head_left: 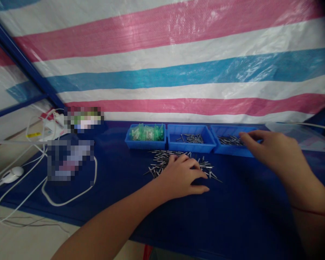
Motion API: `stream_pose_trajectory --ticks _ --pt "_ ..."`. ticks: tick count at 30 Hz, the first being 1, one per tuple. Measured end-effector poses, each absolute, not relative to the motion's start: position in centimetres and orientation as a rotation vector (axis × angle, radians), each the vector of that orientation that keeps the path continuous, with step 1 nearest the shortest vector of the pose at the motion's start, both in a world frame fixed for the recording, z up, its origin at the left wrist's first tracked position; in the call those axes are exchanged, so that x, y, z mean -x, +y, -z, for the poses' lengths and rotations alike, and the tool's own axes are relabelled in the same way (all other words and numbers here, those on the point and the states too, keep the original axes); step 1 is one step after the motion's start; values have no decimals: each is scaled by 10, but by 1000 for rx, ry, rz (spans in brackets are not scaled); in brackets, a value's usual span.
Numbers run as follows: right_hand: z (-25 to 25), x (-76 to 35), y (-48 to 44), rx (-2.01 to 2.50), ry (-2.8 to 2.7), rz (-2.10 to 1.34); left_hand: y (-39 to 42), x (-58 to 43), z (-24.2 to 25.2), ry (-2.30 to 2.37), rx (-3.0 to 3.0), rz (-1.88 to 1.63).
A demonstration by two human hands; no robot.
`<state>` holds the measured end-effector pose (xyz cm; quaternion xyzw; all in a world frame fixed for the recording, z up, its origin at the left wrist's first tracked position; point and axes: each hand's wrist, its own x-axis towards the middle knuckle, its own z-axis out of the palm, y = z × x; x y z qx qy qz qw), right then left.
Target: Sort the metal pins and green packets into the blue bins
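Two bare forearms enter from the near edge, no sleeves visible on either. Left hand [182, 177]: no ring, watch or glove seen; fingers short, nails unpainted as far as can be told. Right hand [268, 151]: likewise ungloved and without rings. On the right forearm, near the right edge, a thin red thread [311, 211] crosses the arm like a cord bracelet.

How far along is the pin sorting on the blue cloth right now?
Done: some pins already lie in the middle bin and right bin. In hand: the right hand reaches into the right bin; the left hand rests on the loose pile. Left: that pile is still sizeable.
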<state>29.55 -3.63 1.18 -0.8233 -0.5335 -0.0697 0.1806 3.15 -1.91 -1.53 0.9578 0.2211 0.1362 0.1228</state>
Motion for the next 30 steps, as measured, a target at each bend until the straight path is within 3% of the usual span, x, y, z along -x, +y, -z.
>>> stream_pose_trajectory --ticks 10,19,25,30 --pt "-8 -276 -35 2143 -1642 105 -19 -30 13 647 -2869 -402" --pt "-9 -262 -38 1777 -1755 309 -17 -26 8 788 -2967 -284" --pt "-12 -242 -43 1546 -2001 -48 -16 -30 11 848 -2881 -420" --pt "-12 -228 -47 1331 -2121 -360 -13 -35 8 873 -2310 -770"
